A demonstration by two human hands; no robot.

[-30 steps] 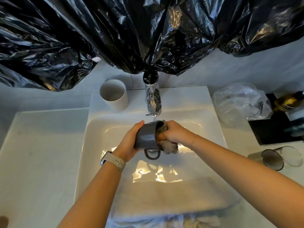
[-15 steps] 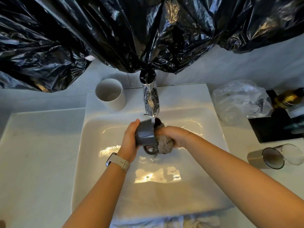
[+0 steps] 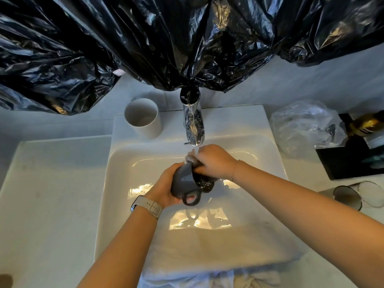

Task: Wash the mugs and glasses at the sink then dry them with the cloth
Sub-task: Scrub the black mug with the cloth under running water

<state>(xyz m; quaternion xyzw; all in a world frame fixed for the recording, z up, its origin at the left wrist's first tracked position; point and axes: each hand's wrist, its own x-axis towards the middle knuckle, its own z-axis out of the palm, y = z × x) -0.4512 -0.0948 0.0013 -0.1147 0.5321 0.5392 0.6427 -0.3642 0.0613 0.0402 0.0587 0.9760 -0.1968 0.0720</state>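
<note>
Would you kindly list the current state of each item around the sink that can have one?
Faucet: running, water falling onto the right hand.
Grey mug: tipped on its side over the basin, handle down.
Left hand: gripping the grey mug's base.
Right hand: at the mug's mouth, scrubbing with something it mostly hides.
White cup: upright, appears empty, on the sink ledge.
Glass: lying on its side on the counter.
Sink: wet.

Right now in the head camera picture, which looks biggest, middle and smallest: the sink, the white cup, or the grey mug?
1. Sink, by far the largest.
2. White cup.
3. Grey mug, partly hidden by the left hand and right hand.
The cup and mug look close, and the mug is nearer the camera, so that order is unsure.
</note>
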